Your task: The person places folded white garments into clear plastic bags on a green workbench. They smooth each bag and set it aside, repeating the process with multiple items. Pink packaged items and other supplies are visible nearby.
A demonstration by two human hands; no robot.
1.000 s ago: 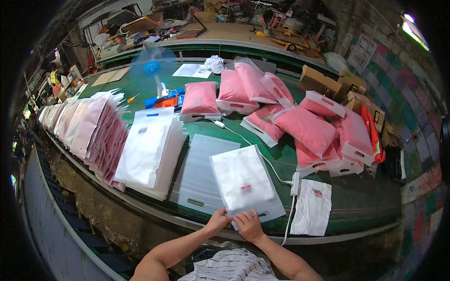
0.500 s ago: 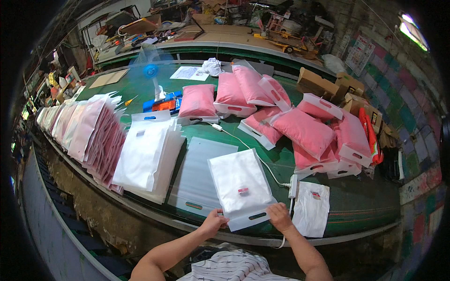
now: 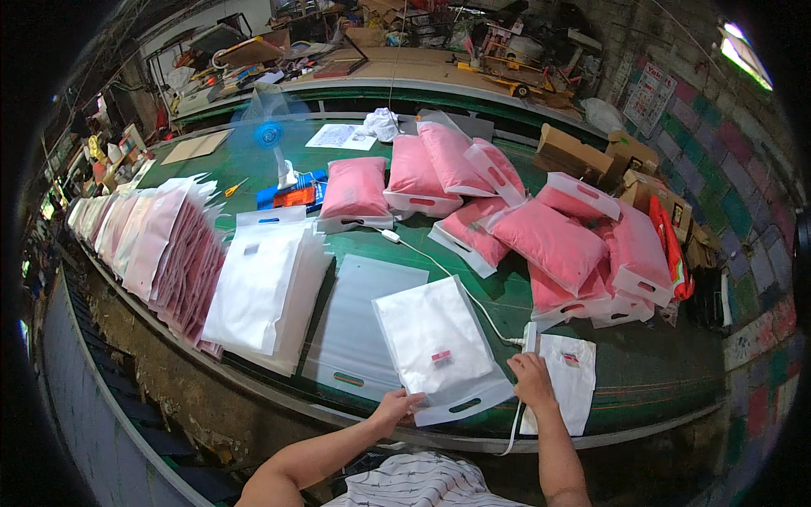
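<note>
Right hand has been moved off the white bag toward the power strip, grip unclear; near the counter's front edge, the bag is pinched, seemingly steadied, by the left hand.

Red lettering tops a wall poster; a red-and-white label marks a bagged white cloth, a similar tag the white cloth nearby, both illegible.

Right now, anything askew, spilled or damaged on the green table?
Mildly: the pink bags on the right are heaped at mixed angles, unlike the tidier white stack at left. No visible spill; the white bag in front shows no damage.
</note>
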